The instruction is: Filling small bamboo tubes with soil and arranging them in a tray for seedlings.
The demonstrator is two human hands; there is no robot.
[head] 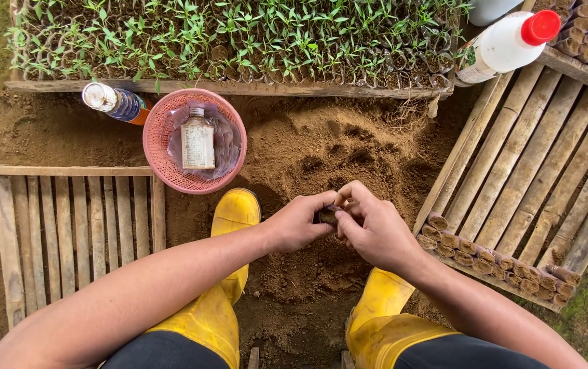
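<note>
My left hand [297,222] and my right hand [372,229] meet above a pile of loose brown soil [321,157]. Together they grip a small dark soil-filled pot [326,215], mostly hidden by my fingers. My yellow rubber boots [229,287] stand on the soil on either side of my hands. To the right lies a slatted bamboo tray [533,184] with a row of filled little pots [492,260] along its near edge.
A long wooden tray of green seedlings [239,41] runs across the top. A pink basket [195,140] holds a small bottle in plastic. A capped bottle [113,102] lies beside it. A white bottle with a red cap [509,44] rests at top right. Another slatted tray [68,232] lies at left.
</note>
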